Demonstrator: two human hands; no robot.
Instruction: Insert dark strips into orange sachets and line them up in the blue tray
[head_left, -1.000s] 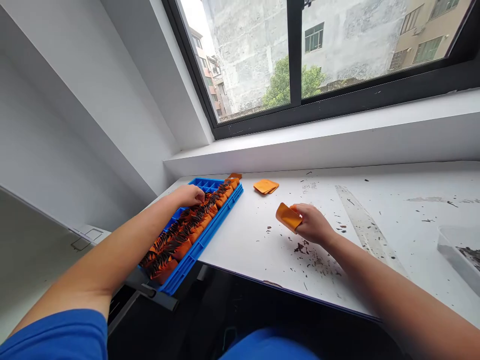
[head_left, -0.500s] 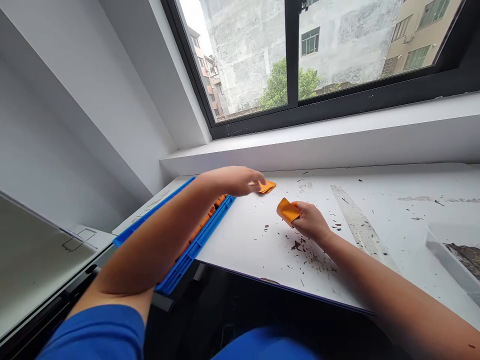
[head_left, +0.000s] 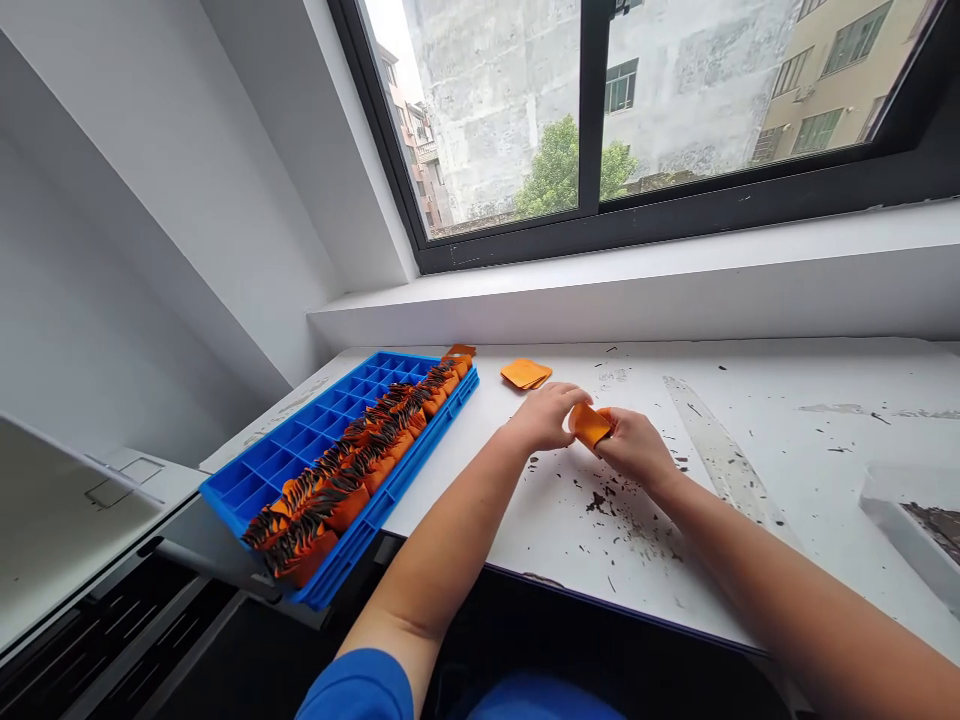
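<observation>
My right hand [head_left: 634, 447] is closed around a small, bent orange piece of thin, flexible sheet [head_left: 590, 427], above the white table. At the left edge of that piece, the thumb and fingers of my left hand [head_left: 553, 415] pinch it. Behind my hands lies a small stack of flat orange squares [head_left: 526, 374] on the table. To the left, a blue compartment tray [head_left: 259, 480] holds rows of packed orange pieces with dark edges [head_left: 352, 465] along its right side. What lies inside my right palm is hidden.
The white tabletop [head_left: 465, 490] is strewn with dark flakes [head_left: 600, 503]. A clear plastic container [head_left: 885, 500] with dark bits stands at the far right. One more orange piece [head_left: 460, 351] lies by the tray's far end. A window sill [head_left: 637, 290] runs behind.
My left hand has come away from the orange stack and moved right and nearer, to the piece in my right hand. The tray, previously hidden behind my arm, now shows. My right hand has barely moved.
</observation>
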